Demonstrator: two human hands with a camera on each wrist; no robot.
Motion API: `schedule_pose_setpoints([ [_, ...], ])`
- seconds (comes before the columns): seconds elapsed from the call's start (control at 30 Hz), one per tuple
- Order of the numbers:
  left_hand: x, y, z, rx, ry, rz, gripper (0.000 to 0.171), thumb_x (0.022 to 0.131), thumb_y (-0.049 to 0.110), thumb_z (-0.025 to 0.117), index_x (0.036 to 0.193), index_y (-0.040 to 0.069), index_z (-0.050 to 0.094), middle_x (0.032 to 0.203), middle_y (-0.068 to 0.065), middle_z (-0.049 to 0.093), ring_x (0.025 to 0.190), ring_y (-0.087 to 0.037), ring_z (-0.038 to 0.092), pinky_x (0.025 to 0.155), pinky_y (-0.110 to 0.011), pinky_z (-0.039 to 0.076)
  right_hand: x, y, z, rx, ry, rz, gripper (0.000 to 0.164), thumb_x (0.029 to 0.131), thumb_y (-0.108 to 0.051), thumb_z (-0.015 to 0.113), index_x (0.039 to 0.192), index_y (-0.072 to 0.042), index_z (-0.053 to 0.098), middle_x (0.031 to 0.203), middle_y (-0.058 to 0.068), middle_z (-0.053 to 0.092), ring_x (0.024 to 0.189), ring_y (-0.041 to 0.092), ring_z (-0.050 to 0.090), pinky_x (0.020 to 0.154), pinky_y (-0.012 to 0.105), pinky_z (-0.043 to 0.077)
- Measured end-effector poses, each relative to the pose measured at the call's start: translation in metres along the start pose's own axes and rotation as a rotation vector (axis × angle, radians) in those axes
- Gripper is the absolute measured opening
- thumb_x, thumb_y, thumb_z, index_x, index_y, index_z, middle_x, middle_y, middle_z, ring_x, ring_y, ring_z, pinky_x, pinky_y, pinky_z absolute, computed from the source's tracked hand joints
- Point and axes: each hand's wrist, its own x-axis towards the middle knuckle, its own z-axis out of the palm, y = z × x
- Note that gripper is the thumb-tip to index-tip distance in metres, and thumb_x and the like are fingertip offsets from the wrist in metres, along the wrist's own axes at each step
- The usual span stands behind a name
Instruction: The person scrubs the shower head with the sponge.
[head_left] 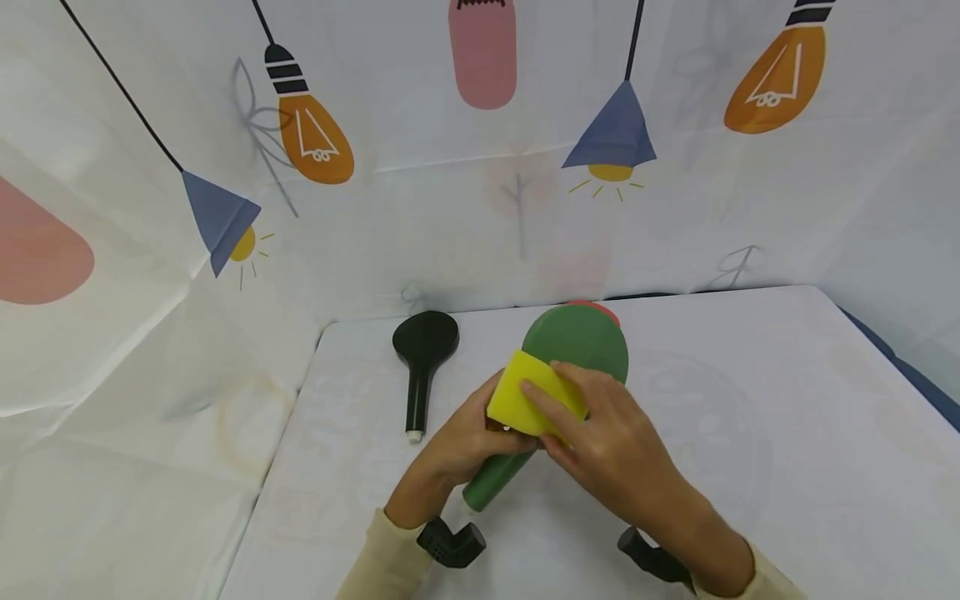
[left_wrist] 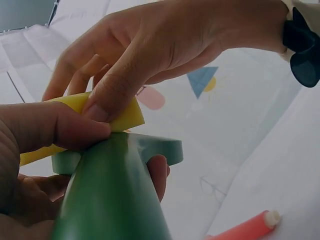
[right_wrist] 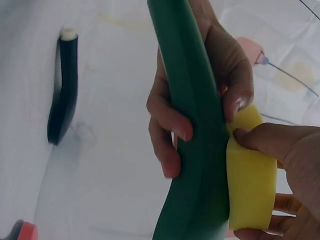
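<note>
My left hand [head_left: 476, 433] grips a green shower head [head_left: 585, 337] round its neck, the handle slanting down to the left. Pinched between the thumb and fingers of my right hand [head_left: 618, 437], a yellow sponge [head_left: 521, 396] lies against the shower head's round end. In the left wrist view, my left thumb also touches the sponge [left_wrist: 127, 117] near the green neck [left_wrist: 112, 185]. The right wrist view has the sponge [right_wrist: 252, 190] flat along the side of the green shower head [right_wrist: 200, 165]; the face behind it is hidden.
A black shower head [head_left: 425, 346] lies on the white table [head_left: 750, 433], left of my hands. Mostly hidden behind the green one is a red shower head [head_left: 600, 311]; its handle [left_wrist: 247, 227] shows in the left wrist view. A printed white sheet [head_left: 450, 208] hangs behind the table.
</note>
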Motion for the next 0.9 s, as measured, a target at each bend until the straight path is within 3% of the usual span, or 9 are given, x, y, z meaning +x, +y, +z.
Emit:
schedule_pose_setpoints([
  [0.17,0.0,0.001,0.001,-0.066,-0.033,-0.021,0.073,0.082,-0.008,0.061,0.148,0.01,0.035,0.129,-0.008,0.052,0.105,-0.021,0.063,0.091,-0.047,0.058,0.001,0.011,-0.005,-0.018,0.042,0.043,0.04,0.097,-0.027,0.06,0.133,-0.012,0.063,0.125,0.026,0.057,0.106,0.039,0.057,0.082,0.048,0.057],
  [0.27,0.0,0.002,0.0,-0.071,-0.045,-0.027,0.072,0.082,-0.008,0.061,0.148,0.01,0.036,0.137,-0.012,0.05,0.107,-0.022,0.065,0.09,-0.051,0.058,0.002,0.018,-0.008,-0.031,0.085,0.068,0.044,0.104,-0.037,0.042,0.133,-0.012,0.064,0.123,0.027,0.057,0.103,0.039,0.057,0.077,0.048,0.058],
  [0.57,-0.002,0.003,-0.001,-0.008,-0.082,-0.037,0.073,0.083,-0.006,0.064,0.149,0.011,0.037,0.142,-0.021,0.049,0.105,-0.019,0.067,0.088,-0.047,0.059,0.0,0.041,-0.02,-0.037,0.119,0.206,0.052,0.104,-0.045,0.04,0.134,-0.008,0.061,0.124,0.031,0.052,0.113,0.044,0.052,0.079,0.054,0.058],
  [0.7,-0.002,0.003,0.0,0.029,-0.091,-0.043,0.071,0.083,-0.003,0.063,0.148,0.011,0.039,0.14,-0.022,0.05,0.104,-0.019,0.067,0.086,-0.037,0.059,-0.002,0.05,-0.024,-0.037,0.124,0.254,0.052,0.102,-0.044,0.042,0.134,-0.007,0.06,0.122,0.031,0.051,0.112,0.044,0.05,0.076,0.052,0.058],
  [0.9,-0.002,0.004,0.0,0.084,-0.108,-0.034,0.069,0.083,-0.004,0.063,0.147,0.009,0.04,0.14,-0.022,0.049,0.107,-0.018,0.065,0.085,-0.035,0.059,-0.004,0.059,-0.029,-0.031,0.115,0.304,0.05,0.099,-0.038,0.048,0.138,-0.008,0.058,0.124,0.031,0.051,0.115,0.042,0.05,0.078,0.05,0.057],
])
